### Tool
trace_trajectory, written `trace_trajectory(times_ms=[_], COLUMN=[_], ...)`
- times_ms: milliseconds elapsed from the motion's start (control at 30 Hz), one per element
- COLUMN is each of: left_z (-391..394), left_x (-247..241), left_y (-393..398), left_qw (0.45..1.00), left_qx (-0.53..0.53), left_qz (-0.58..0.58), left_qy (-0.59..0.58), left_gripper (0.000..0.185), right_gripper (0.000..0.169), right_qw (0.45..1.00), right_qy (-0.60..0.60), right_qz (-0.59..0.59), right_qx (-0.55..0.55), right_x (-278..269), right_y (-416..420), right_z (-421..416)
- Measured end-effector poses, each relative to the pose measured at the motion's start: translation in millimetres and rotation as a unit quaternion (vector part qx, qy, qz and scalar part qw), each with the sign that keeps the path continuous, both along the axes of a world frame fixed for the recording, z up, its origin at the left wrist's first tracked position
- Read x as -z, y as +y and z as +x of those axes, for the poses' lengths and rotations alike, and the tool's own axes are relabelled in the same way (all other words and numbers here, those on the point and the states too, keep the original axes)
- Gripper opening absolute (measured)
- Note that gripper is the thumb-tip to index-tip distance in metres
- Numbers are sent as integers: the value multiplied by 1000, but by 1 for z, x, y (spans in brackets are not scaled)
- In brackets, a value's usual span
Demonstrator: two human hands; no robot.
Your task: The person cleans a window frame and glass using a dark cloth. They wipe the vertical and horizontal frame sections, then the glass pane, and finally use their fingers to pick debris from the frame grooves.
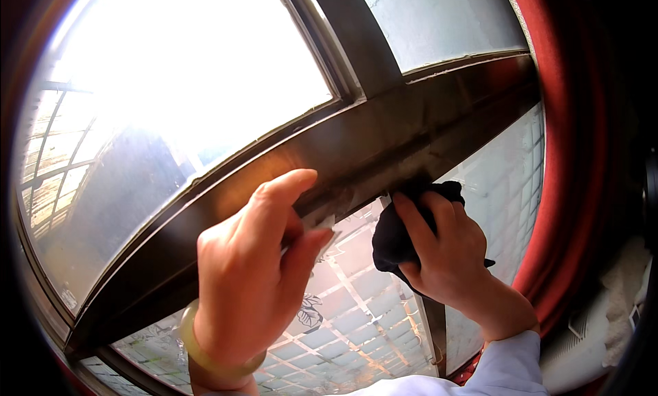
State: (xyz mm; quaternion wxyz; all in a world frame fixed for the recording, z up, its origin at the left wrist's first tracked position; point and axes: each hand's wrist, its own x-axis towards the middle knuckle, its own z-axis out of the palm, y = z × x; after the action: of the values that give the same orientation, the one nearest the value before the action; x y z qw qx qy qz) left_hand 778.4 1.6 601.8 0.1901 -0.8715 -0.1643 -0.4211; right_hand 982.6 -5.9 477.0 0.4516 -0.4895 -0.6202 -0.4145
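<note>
My right hand (452, 252) grips a bunched black cloth (393, 239) against the lower edge of the dark brown window frame rail (360, 133). Left of it, my left hand (247, 272) is raised in front of the same rail, its index finger bent and pointing up. A thin pale scrap (325, 231), perhaps film or paper, shows between my left thumb and curled fingers; part of it is hidden by the hand. A pale yellow-green bangle (205, 352) circles my left wrist. Below the rail is a patterned glass pane (339, 308) with a lattice design and a dark leaf motif.
Above the rail, a bright window pane (205, 61) is washed out by daylight, with a metal grille (64, 154) outside. A cloudy pane (442, 25) fills the upper right. A red curtain (570, 139) hangs along the right side. Near the lower right stands a ribbed white object (576, 344).
</note>
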Motion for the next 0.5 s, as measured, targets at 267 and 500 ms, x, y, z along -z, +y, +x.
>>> trace_trajectory(times_ms=[267,500], left_z=[20,31], left_x=[4,13], left_y=[1,14], left_qw=[992,990], left_qx=[-95,-40], left_qz=[89,126], left_qy=[3,-42], left_gripper=[29,26], right_gripper=[84,82], right_qw=[1000,1000], right_qy=[4,3], right_qz=[18,25], right_qx=[4,11], right_x=[0,0], right_y=[3,2], right_z=[0,-2])
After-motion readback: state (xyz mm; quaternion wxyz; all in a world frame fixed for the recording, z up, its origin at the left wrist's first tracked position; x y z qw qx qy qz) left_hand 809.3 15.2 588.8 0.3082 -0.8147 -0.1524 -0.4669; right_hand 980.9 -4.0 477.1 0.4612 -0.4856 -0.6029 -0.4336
